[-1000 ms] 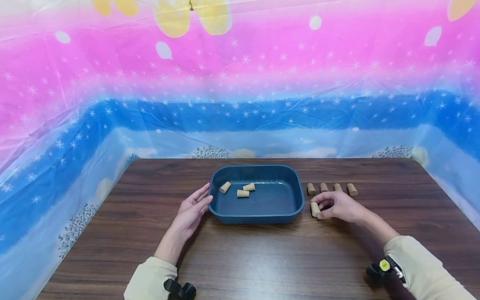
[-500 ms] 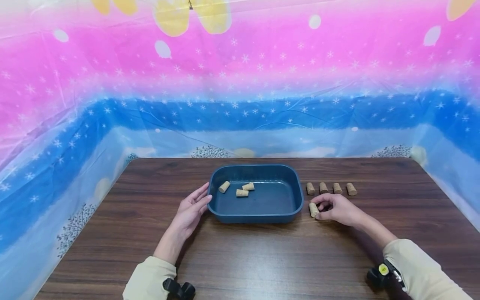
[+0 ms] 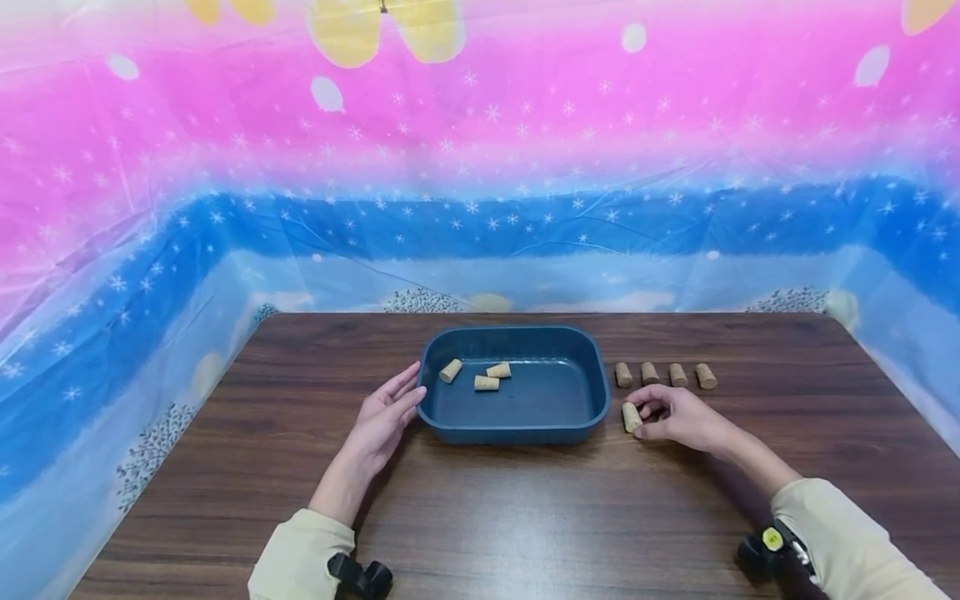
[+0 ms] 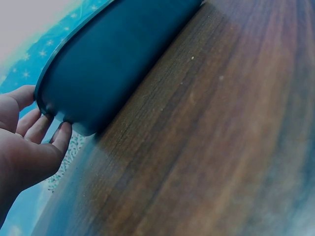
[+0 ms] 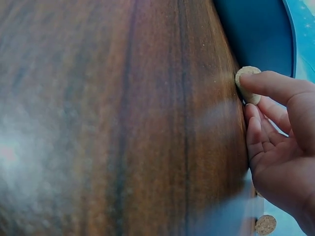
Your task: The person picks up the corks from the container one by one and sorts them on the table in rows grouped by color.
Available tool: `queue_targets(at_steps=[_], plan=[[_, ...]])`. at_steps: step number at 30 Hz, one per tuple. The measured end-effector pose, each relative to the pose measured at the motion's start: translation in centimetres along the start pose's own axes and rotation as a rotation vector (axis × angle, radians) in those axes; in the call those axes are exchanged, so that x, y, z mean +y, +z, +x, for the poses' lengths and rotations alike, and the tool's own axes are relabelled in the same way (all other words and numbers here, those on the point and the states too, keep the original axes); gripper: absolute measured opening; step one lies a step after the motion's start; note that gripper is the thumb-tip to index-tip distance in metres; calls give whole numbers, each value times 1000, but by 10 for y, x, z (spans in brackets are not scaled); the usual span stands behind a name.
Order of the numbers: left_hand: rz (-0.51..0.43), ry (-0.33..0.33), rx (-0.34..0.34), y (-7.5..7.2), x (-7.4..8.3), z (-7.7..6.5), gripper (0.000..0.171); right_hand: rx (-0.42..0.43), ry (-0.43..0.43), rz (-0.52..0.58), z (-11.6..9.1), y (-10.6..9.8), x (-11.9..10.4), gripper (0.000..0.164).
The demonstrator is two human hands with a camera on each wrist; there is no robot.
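Head view: your right hand [image 3: 678, 414] pinches a cork [image 3: 630, 417] just beside the tray [image 3: 517, 436], your left hand [image 3: 382, 423] touches its opposite end, fingers extended; loading appears underway, next requiring a lift inside.

Bits cropped, covered or blurry.
Head view: L sleeve [image 3: 300, 554] & R sleeve [image 3: 847, 529] run off btm edge, as does counter [image 3: 480, 504]; mark on yellow tag [image 3: 772, 539] too small to read. R hand [image 3: 684, 419] covers pt of held cork [image 3: 630, 417]. L wrist view: tray [image 4: 108, 64] cropped at top, inside hidden; L hand [image 4: 27, 150] cropped at left. R wrist view: tray & R hand cropped too, counter blurry at left.
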State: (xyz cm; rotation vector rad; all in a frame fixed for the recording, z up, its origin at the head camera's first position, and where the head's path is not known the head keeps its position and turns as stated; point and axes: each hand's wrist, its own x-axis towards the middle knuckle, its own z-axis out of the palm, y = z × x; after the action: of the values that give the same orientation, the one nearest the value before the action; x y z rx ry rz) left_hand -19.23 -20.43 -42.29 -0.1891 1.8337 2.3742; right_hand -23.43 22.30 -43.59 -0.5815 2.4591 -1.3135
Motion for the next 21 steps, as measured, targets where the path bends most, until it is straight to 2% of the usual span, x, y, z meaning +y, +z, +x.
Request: queue_targets(at_steps=[11,21], plan=[[-21,1,2,2,2,-1,53,-20,18,21,1,-3,-1,49],[-2,-2,0,0,0,0,54,-29,16,32,-4,-6,2,59]])
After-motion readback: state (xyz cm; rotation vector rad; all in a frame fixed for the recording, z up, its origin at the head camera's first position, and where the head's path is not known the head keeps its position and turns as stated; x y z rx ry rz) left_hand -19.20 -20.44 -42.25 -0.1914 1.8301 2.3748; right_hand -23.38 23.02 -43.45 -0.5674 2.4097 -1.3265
